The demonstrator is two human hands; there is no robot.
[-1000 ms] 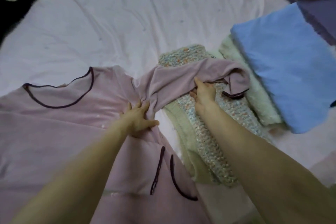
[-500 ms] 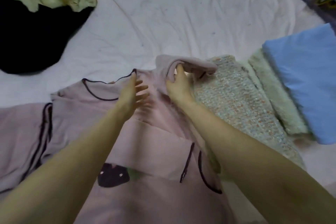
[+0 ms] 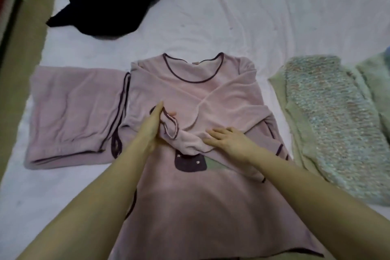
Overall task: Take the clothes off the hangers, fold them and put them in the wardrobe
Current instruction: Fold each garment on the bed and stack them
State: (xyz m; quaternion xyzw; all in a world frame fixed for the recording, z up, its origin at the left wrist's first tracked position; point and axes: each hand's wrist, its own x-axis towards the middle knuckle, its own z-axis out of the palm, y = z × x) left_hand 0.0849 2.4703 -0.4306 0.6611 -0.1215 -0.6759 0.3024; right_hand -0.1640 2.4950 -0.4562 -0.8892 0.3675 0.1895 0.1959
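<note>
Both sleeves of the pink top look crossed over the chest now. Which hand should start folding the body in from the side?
Probably the left. The left hand stands edge-on at the sleeve cuff, near the pink top's left edge. The right hand lies flat on the folded sleeve, pinning it.

Both forearms bare; sleeves apparently out of view.
</note>
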